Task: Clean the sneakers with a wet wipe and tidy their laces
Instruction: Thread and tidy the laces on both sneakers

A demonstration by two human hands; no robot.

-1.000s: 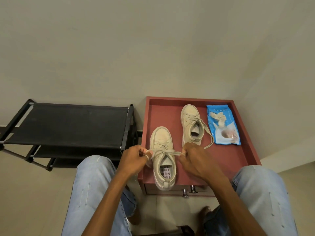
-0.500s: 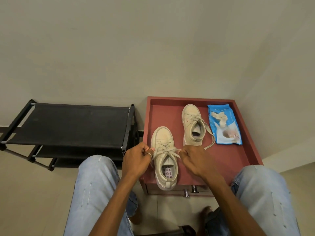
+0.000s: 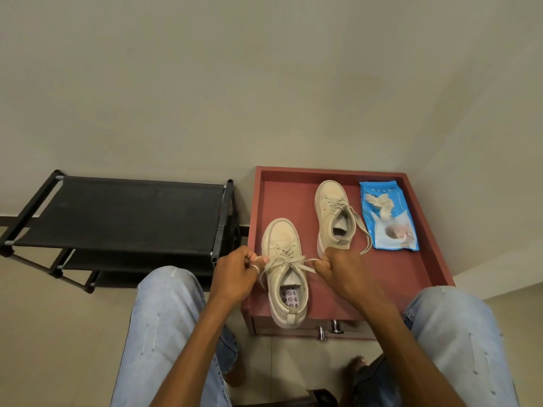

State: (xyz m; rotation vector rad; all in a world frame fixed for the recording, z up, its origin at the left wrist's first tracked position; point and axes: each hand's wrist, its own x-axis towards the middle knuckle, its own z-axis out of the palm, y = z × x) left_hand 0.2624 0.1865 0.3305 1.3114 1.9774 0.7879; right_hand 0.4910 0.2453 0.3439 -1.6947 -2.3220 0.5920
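Left hand (image 3: 235, 271) pinches one end of the laces (image 3: 293, 261), taut across the near beige sneaker (image 3: 286, 292) on the red desk (image 3: 288, 198); right hand (image 3: 342, 270) pinches the other. Soft cord likely slips: grip near the eyelets. Second sneaker (image 3: 333, 212) sits beside the wet-wipe pack (image 3: 388, 218).

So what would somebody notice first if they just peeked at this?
Most likely the left hand and right hand, each pinching the laces of the near sneaker at the front of the red table. Behind it sits the other sneaker, its lace trailing loose, next to a blue wipes pack on the right.
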